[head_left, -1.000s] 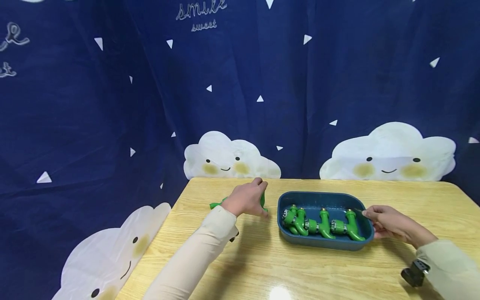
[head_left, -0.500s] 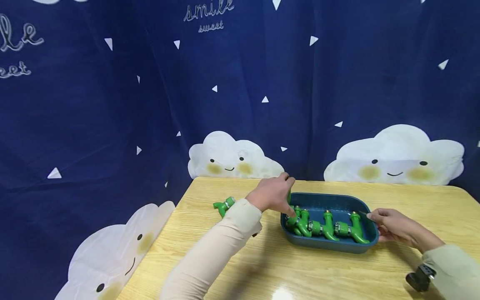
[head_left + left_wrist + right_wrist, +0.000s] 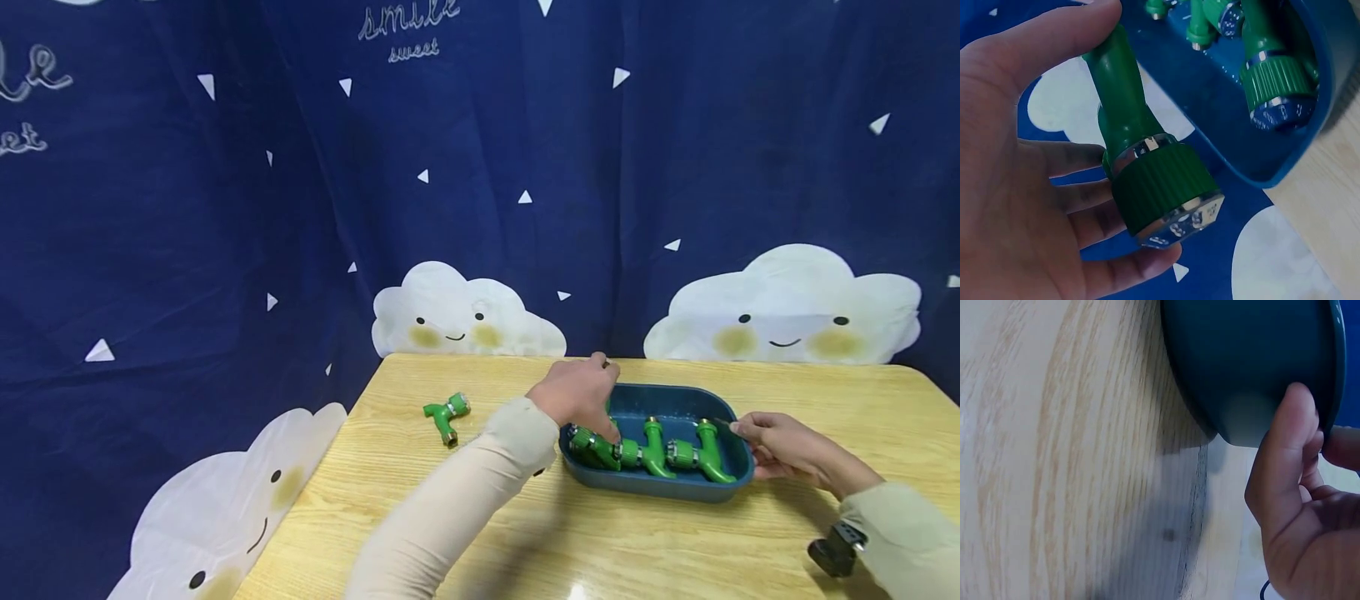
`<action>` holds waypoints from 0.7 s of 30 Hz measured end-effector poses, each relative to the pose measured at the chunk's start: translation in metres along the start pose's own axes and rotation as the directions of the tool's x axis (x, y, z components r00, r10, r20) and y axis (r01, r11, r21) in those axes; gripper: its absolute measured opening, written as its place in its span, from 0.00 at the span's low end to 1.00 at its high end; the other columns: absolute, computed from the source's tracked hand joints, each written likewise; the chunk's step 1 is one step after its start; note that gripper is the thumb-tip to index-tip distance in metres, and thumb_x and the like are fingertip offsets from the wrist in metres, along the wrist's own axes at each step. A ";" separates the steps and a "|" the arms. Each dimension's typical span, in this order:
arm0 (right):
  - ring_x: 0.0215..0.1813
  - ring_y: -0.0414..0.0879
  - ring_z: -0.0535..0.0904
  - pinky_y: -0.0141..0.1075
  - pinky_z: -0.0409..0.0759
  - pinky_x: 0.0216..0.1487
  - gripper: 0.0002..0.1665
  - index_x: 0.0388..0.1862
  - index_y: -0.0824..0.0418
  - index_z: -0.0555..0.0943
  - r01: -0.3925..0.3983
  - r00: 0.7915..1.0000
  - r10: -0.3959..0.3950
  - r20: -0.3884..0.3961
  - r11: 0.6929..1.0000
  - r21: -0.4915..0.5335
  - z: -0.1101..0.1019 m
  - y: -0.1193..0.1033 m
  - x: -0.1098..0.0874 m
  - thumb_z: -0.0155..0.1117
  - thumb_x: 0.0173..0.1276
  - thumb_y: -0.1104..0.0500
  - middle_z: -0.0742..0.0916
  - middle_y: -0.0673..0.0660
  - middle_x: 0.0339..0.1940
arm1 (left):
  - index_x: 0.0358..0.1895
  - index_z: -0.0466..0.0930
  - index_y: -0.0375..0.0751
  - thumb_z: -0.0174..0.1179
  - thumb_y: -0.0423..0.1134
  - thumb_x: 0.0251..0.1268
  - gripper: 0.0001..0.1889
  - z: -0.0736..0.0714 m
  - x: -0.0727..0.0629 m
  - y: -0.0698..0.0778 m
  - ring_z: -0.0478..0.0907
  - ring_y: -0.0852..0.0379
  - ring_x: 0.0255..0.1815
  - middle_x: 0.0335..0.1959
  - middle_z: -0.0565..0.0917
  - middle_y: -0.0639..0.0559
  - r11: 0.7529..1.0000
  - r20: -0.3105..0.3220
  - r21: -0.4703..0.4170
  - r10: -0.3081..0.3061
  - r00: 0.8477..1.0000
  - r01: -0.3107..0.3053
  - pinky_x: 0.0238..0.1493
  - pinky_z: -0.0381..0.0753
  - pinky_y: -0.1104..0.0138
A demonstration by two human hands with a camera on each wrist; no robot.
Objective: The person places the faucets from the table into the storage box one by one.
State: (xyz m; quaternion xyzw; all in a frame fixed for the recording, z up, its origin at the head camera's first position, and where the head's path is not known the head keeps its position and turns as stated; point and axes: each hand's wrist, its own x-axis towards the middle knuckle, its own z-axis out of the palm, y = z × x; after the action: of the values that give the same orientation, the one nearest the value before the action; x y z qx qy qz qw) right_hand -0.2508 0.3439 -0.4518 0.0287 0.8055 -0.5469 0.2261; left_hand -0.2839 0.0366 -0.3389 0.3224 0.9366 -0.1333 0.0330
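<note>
My left hand (image 3: 579, 392) is over the left end of a dark blue tub (image 3: 645, 485). It grips a green tap (image 3: 1157, 181) with a ribbed collar and a clear end cap; the thumb lies across the tap's body and the fingers curl behind it. In the head view the hand mostly hides this tap. Several similar green taps (image 3: 652, 450) with brass ends lie inside the tub. My right hand (image 3: 783, 450) pinches the tub's right rim, thumb on one side and fingers on the other, as the right wrist view (image 3: 1304, 487) also shows.
One more green tap (image 3: 447, 417) lies on the wooden table (image 3: 585, 542), left of the tub. Behind the table hangs a dark blue curtain (image 3: 480, 167) printed with white clouds and triangles.
My left hand has moved right with a tap, from the table's left part to above the tub. The tap left on the table is now uncovered. My right hand has stayed on the rim.
</note>
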 end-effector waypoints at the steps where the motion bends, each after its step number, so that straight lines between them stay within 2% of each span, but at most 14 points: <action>1: 0.27 0.40 0.80 0.34 0.85 0.31 0.16 0.41 0.65 0.72 -0.001 1.000 0.001 -0.003 1.000 0.000 0.000 0.000 0.000 0.40 0.82 0.56 0.79 0.51 0.26 | 0.73 0.64 0.58 0.68 0.73 0.45 0.50 0.000 0.001 0.002 0.80 0.61 0.51 0.69 0.69 0.57 1.000 0.006 0.004 0.000 1.000 0.000 0.45 0.81 0.66; 3: 0.27 0.40 0.80 0.34 0.85 0.31 0.16 0.41 0.66 0.72 0.001 1.000 -0.001 -0.003 1.000 0.002 0.000 -0.001 0.000 0.40 0.82 0.56 0.79 0.51 0.26 | 0.72 0.65 0.58 0.68 0.72 0.45 0.49 0.001 0.004 0.006 0.80 0.61 0.47 0.69 0.69 0.57 1.000 0.019 0.004 0.006 1.000 -0.006 0.43 0.81 0.66; 6: 0.27 0.40 0.81 0.34 0.85 0.31 0.16 0.41 0.66 0.71 0.003 1.000 -0.004 0.006 1.000 0.012 0.000 -0.001 0.000 0.40 0.82 0.56 0.80 0.50 0.26 | 0.71 0.65 0.60 0.68 0.72 0.45 0.48 0.002 0.008 0.011 0.80 0.62 0.47 0.68 0.69 0.59 1.000 0.042 0.004 0.016 0.999 -0.016 0.43 0.80 0.67; 15: 0.27 0.38 0.81 0.33 0.85 0.32 0.16 0.39 0.63 0.71 0.035 0.998 -0.036 0.048 0.999 0.024 -0.001 0.001 -0.001 0.42 0.82 0.53 0.80 0.49 0.26 | 0.75 0.60 0.65 0.67 0.73 0.46 0.50 0.005 0.016 0.025 0.77 0.65 0.55 0.70 0.67 0.64 0.999 0.118 -0.015 0.046 0.992 -0.044 0.52 0.80 0.69; 21: 0.28 0.38 0.82 0.33 0.85 0.33 0.16 0.39 0.63 0.71 0.031 0.998 -0.032 0.045 0.999 0.024 -0.001 0.000 -0.001 0.42 0.82 0.54 0.81 0.49 0.26 | 0.72 0.63 0.66 0.68 0.72 0.45 0.47 0.006 0.023 0.030 0.77 0.65 0.50 0.67 0.69 0.64 0.999 0.131 -0.024 0.045 0.990 -0.042 0.48 0.81 0.68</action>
State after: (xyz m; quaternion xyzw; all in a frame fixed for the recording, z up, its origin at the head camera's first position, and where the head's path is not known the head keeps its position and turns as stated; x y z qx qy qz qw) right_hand -0.2501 0.3453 -0.4512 0.0060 0.7942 -0.5602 0.2354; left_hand -0.2837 0.0712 -0.3552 0.3330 0.9265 -0.1435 0.1009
